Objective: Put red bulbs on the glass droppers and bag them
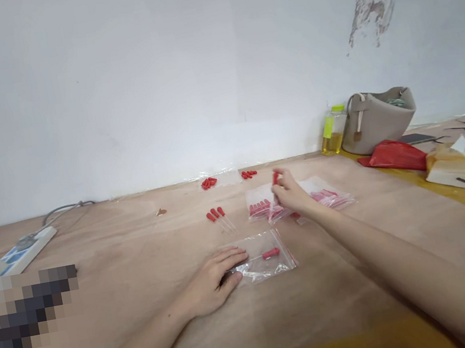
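My left hand (218, 281) lies flat on the left end of a clear zip bag (259, 274), fingers stretched out and thumb apart. Inside that bag is a dropper with a red bulb (270, 253), its bulb towards the right. Farther off, my right hand (290, 192) is closed around another dropper (276, 177), red bulb up and a pale tube slanting down; it is slightly blurred. Beneath and beside it spreads a pile of filled zip bags (331, 200) with red-bulbed droppers in them. Three loose droppers (216, 213) lie side by side to the left.
Small red bulbs (209, 183) sit in two groups near the wall, around a clear plastic sheet (228, 176). At right are a bottle (332, 135), a grey bag (378, 121), a red pouch (396, 157) and a tissue pack (463, 166). A power strip (30, 248) is at left.
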{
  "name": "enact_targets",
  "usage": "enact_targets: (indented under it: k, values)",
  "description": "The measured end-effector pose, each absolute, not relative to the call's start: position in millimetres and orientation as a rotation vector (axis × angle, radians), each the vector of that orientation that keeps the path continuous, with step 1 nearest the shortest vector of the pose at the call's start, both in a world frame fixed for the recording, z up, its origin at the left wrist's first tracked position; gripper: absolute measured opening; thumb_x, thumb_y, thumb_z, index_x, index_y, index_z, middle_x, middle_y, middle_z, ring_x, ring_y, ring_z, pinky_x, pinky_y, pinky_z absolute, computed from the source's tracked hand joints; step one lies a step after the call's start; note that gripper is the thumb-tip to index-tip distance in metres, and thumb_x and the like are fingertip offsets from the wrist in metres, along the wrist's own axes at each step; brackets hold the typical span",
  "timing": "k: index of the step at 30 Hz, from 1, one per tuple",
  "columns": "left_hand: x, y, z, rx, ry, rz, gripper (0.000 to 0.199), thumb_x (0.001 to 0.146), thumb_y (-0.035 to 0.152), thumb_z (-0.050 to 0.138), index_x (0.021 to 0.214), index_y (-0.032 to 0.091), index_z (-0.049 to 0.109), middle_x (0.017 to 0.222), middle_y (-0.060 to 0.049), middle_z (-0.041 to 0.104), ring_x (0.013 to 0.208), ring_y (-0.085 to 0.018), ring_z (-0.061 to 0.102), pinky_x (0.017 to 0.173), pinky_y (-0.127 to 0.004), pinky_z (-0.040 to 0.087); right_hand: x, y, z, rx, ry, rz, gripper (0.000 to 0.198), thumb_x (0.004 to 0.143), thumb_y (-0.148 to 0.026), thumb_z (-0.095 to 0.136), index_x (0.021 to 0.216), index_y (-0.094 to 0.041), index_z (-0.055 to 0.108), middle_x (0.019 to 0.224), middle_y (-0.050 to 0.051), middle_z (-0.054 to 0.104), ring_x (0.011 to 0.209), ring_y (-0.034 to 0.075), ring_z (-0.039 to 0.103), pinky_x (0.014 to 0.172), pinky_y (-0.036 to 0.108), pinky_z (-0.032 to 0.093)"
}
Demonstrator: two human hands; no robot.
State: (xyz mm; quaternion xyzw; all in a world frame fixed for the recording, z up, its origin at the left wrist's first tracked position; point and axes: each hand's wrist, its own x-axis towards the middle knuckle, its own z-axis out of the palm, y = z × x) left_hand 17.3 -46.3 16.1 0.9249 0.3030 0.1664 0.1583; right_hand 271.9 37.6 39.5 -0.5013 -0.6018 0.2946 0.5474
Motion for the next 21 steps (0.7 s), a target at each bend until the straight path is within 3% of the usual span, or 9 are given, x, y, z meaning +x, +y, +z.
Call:
enact_targets:
  k: [2, 7, 11, 14, 18, 21]
  values:
    - [18, -47, 18, 2.652, 0.869, 0.475, 0.037, 0.087, 0.023, 0.04, 0.123, 0.025, 0.045, 0.126, -0.003, 0.047, 0.119, -0.019, 0.039, 0.1, -0.04, 0.032, 296, 15, 27, -1.211, -1.298, 0.738, 0.043, 0.067, -0.02, 0.043, 0.107, -0.022, 0.028, 0.066, -0.008, 0.046, 0.042, 0.008, 0.045, 0.041, 0.021, 0.037]
    - [18, -47, 19, 2.658, 0.882, 0.467, 0.037, 0.087, 0.023, 0.04, 0.124, 0.026, 0.044, 0.127, -0.002, 0.047, 0.119, -0.018, 0.039, 0.1, -0.038, 0.033, 305, -15, -2, -1.181, -1.053, 0.79, 0.04, 0.064, -0.02, 0.051, 0.097, -0.023, 0.029, 0.058, -0.01, 0.044, 0.044, 0.01, 0.049, 0.041, 0.022, 0.041]
    - [18, -47, 18, 2.658, 0.859, 0.491, 0.037, 0.086, 0.023, 0.041, 0.123, 0.026, 0.045, 0.126, -0.002, 0.048, 0.118, -0.02, 0.039, 0.099, -0.04, 0.033, 287, -22, -10, -1.127, -0.944, 0.954, 0.04, 0.063, -0.019, 0.057, 0.094, -0.024, 0.032, 0.061, -0.009, 0.048, 0.05, 0.011, 0.055, 0.049, 0.025, 0.049]
    - [18, -47, 17, 2.658, 0.881, 0.479, 0.038, 0.086, 0.023, 0.041, 0.124, 0.026, 0.043, 0.126, -0.002, 0.048, 0.118, -0.02, 0.039, 0.099, -0.039, 0.033, 284, -30, -7, -1.111, -0.91, 1.164, 0.03, 0.066, -0.02, 0.059, 0.088, -0.022, 0.039, 0.064, -0.006, 0.053, 0.056, 0.011, 0.059, 0.057, 0.027, 0.051]
    - [17, -48, 17, 2.636, 0.959, 0.475, 0.043, 0.086, 0.025, 0.042, 0.129, 0.026, 0.036, 0.13, -0.003, 0.044, 0.119, -0.02, 0.039, 0.099, -0.039, 0.033, 298, -37, 3, -1.193, -1.31, 1.357, 0.017, 0.065, -0.026, 0.062, 0.077, -0.017, 0.052, 0.061, -0.002, 0.058, 0.054, 0.011, 0.056, 0.053, 0.025, 0.047]
    - [17, -48, 17, 2.624, 0.955, 0.48, 0.043, 0.086, 0.027, 0.042, 0.129, 0.027, 0.036, 0.13, -0.002, 0.044, 0.118, -0.02, 0.04, 0.098, -0.038, 0.034, 308, -37, 9, -1.201, -1.705, 1.182, 0.015, 0.064, -0.029, 0.063, 0.073, -0.017, 0.061, 0.054, -0.003, 0.055, 0.049, 0.009, 0.049, 0.045, 0.021, 0.039]
